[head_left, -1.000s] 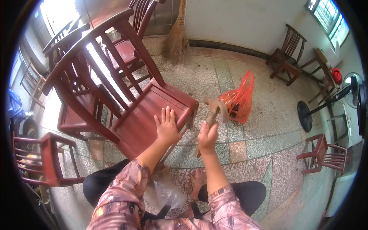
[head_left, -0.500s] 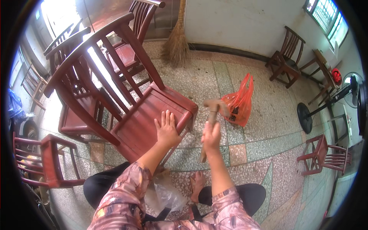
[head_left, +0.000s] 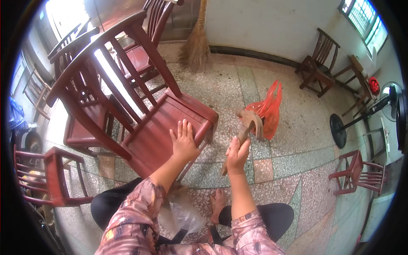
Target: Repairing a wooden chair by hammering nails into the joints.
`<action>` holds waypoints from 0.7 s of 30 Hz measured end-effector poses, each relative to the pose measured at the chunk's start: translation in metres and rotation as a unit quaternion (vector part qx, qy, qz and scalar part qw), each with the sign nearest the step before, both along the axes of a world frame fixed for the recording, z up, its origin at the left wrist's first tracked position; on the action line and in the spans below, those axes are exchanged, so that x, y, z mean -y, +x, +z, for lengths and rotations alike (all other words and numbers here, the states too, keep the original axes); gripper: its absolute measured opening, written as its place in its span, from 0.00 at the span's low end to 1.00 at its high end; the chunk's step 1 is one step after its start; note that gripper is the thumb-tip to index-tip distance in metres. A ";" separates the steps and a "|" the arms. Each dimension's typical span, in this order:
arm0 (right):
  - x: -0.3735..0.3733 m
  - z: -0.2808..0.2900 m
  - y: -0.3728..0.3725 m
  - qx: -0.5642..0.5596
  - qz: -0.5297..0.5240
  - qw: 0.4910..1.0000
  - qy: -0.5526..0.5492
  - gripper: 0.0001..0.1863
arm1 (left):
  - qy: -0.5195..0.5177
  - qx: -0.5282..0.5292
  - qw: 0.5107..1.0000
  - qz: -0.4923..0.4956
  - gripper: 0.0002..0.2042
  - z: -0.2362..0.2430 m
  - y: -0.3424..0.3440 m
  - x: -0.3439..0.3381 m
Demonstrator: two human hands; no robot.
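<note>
A dark red wooden chair (head_left: 153,140) with a slatted back stands in front of me, slightly to the left. My left hand (head_left: 185,140) lies flat on its seat near the front edge, fingers spread. My right hand (head_left: 238,158) is wrapped round the wooden handle of a claw hammer (head_left: 251,123), held up to the right of the chair and apart from it. The hammer's claw curves to the right, and the handle's end sticks out below my fist. Behind the hammer head, an orange plastic bag (head_left: 270,112) with dark contents sits on the floor, partly hidden.
More red chairs stand close behind and left, one of them a chair (head_left: 59,176) at the left edge. A straw broom (head_left: 196,49) leans at the wall. On the right are a standing fan (head_left: 365,114) and a small chair (head_left: 352,174). A clear plastic bag (head_left: 185,214) lies between my legs.
The hammer has turned in my right hand, so its claw now swings out to the right and its head tilts. My left hand stays on the seat, with hardly any shift.
</note>
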State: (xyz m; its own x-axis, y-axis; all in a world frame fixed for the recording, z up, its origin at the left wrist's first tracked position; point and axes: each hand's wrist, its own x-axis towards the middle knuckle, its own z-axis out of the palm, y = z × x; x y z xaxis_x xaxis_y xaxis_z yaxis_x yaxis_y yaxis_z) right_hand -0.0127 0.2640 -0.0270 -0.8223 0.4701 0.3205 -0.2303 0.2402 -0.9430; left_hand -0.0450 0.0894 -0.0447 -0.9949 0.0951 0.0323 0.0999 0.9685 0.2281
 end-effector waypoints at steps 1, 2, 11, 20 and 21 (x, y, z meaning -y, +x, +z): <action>0.000 -0.002 0.004 0.018 -0.010 0.999 0.050 0.14 | 0.002 0.001 1.000 -0.004 0.49 0.001 0.001 -0.001; 0.004 0.000 0.007 0.018 -0.014 0.998 0.051 0.14 | 0.007 0.009 1.000 0.000 0.50 0.003 0.001 -0.001; 0.004 0.000 -0.005 0.141 0.066 0.974 0.167 0.17 | 0.012 0.033 0.999 0.000 0.49 0.011 0.000 -0.010; 0.001 -0.018 -0.015 0.115 -0.008 0.925 0.363 0.13 | 0.021 -0.007 1.000 -0.008 0.48 0.003 -0.003 -0.013; 0.004 -0.016 -0.018 0.110 -0.005 0.926 0.361 0.13 | 0.025 -0.010 1.000 0.001 0.48 0.003 -0.006 -0.008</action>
State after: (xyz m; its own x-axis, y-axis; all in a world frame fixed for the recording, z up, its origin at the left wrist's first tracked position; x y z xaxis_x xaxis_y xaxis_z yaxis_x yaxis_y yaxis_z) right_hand -0.0304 0.2596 -0.0431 -0.9018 0.2068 0.3796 -0.0455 0.8279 -0.5591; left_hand -0.0513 0.0973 -0.0418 -0.9942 0.0911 0.0571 0.1033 0.9562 0.2738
